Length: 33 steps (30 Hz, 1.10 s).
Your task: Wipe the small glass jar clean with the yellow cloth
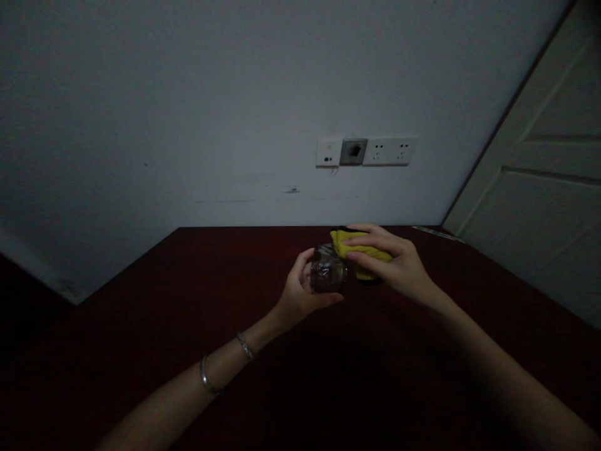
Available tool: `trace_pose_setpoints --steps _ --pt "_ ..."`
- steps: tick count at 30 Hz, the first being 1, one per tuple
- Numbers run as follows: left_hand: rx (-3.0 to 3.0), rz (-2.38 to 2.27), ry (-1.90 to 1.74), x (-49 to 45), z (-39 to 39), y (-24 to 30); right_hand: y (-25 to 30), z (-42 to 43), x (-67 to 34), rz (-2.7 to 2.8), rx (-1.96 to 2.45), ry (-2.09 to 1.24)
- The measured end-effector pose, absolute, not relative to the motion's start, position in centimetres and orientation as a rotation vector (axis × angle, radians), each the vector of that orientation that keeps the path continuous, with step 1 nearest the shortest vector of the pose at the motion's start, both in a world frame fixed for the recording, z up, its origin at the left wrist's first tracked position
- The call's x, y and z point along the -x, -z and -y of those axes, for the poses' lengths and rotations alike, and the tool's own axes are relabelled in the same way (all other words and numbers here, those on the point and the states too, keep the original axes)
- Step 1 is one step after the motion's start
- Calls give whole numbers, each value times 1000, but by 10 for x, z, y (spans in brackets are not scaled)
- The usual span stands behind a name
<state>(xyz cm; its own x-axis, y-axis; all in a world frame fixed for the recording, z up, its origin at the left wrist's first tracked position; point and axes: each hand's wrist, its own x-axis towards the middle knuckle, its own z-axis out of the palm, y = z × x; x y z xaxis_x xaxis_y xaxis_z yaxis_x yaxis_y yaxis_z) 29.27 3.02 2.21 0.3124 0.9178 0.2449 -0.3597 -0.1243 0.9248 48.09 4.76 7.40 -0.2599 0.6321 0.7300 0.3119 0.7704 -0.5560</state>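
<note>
My left hand [300, 291] is closed around a small clear glass jar [327, 275], thumb along its near side and fingers behind it. The jar is held above the table, and its exact kind is hard to make out in the dim light. In my right hand [399, 260] is a bunched yellow cloth [364, 247] with a dark edge, pinched between thumb and fingers. The cloth's left end reaches the upper right of the jar and seems to touch it. Two silver bracelets circle my left wrist and forearm.
A dark red table [225, 269] spreads under both hands and meets a pale wall [211, 113]. Wall sockets and switches [366, 152] sit above its back edge. A thin patterned strip [436, 233] lies at the back right, near a white panelled door [549, 163].
</note>
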Motion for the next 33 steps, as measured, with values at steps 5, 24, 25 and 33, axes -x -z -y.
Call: trace_pose_setpoints --steps 5,24,25,33 --pt "-1248 -609 -1265 -292 -33 -20 -82 -38 -482 1969 640 -394" --pt "-1253 -599 -1294 -288 -34 -20 -77 -38 -478 1891 669 -391" --pt "-1255 -594 -1288 -288 -33 -20 -79 -38 -480 1923 647 -388" --pt "-1287 -516 -1268 -290 -34 -16 -89 -38 -490 2049 598 -389"
